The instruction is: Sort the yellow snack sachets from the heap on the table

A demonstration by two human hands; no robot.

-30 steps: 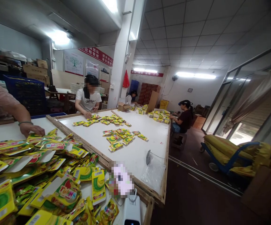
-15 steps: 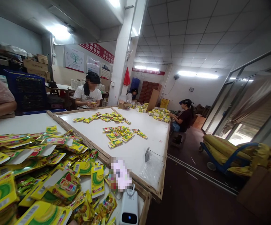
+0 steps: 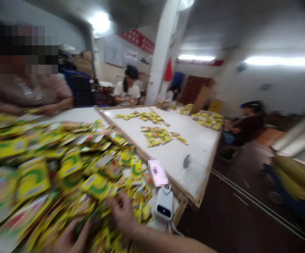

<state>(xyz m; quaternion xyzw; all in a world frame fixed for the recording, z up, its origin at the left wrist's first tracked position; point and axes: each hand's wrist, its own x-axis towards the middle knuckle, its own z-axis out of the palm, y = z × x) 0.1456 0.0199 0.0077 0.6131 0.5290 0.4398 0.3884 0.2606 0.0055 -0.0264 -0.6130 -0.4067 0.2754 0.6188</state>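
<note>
A blurred heap of yellow-green boxes point(image 3: 33, 177) and small shiny packets point(image 3: 103, 228) covers the near left of the white table. At the bottom, my left hand point(image 3: 71, 237) reaches into the heap, thumb and fingers apart around a dark green packet; whether it grips that is unclear. To its right my right hand point(image 3: 123, 212) is over the small packets, its fingers bent and smeared by motion. What it may hold cannot be made out. Right of that hand lies a white power bank point(image 3: 164, 203) with a cable, beside a pink phone-like object point(image 3: 158, 172).
A wooden strip point(image 3: 139, 149) edges the adjoining white tabletop point(image 3: 126, 131), which bears groups of yellow boxes point(image 3: 159, 135) and a small dark round object point(image 3: 186, 161). A person point(image 3: 46, 91) sits at the left; others work further back. A loaded blue cart point(image 3: 281, 189) stands right.
Both my hands have come into view at the heap. The view has swung left and down, so the table appears further right, and more of the person at the left shows.
</note>
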